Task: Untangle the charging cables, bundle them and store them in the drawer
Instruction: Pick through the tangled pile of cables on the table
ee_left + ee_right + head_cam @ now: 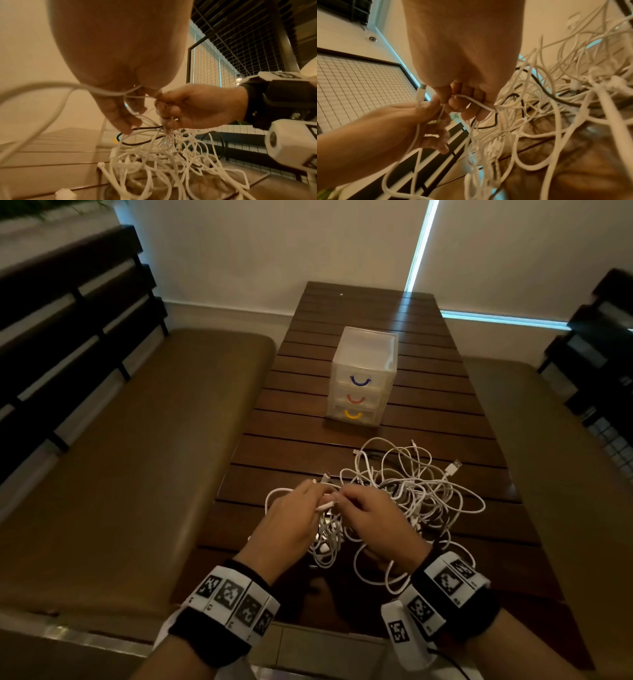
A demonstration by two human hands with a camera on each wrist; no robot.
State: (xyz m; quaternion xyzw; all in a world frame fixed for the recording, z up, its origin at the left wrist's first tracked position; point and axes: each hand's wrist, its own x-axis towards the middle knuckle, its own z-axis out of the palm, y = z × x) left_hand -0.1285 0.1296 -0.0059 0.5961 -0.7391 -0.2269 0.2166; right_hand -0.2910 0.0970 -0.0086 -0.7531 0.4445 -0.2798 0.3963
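Note:
A tangle of white charging cables lies on the near end of the dark slatted wooden table, with a black cable threaded through it. Both hands are raised just above the tangle's left side, fingertips nearly touching. My left hand pinches a white cable near its plug. My right hand has its fingers curled round a white cable strand. Loops hang from both hands down to the pile. A clear plastic drawer unit with blue, red and yellow handles stands further back, all drawers shut.
Padded brown benches flank the table on both sides, with dark slatted backrests. A USB plug sticks out at the tangle's right edge. A wire mesh panel stands to the right.

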